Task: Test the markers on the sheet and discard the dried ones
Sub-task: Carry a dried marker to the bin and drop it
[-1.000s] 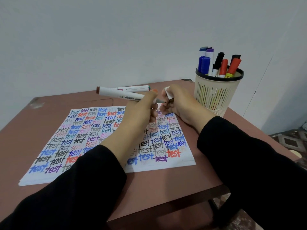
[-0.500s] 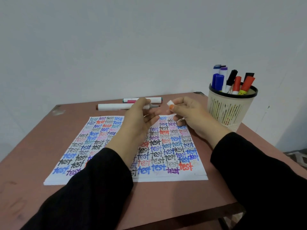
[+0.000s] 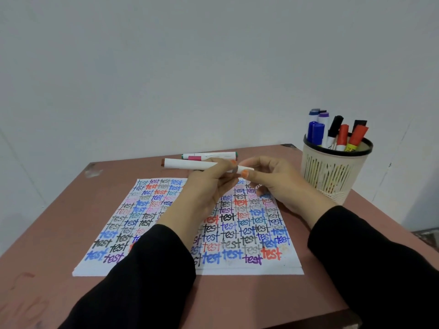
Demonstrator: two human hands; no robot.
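A white marker (image 3: 190, 164) with a brown end cap lies level above the far edge of the sheet (image 3: 237, 233), which is covered in rows of the word "test" in many colours. My left hand (image 3: 209, 186) grips the marker's barrel. My right hand (image 3: 273, 184) pinches the white cap (image 3: 247, 168) at the marker's right end, where cap and barrel meet. The marker's tip is hidden.
Two more white markers (image 3: 209, 156) lie on the brown table (image 3: 71, 210) behind the held one. A cream mesh cup (image 3: 337, 172) with several coloured markers stands at the far right. The table's front edge runs along the bottom right.
The cap in my right hand was apart from the marker half a second ago; now it sits against the marker's right end. The camera has tilted up slightly.
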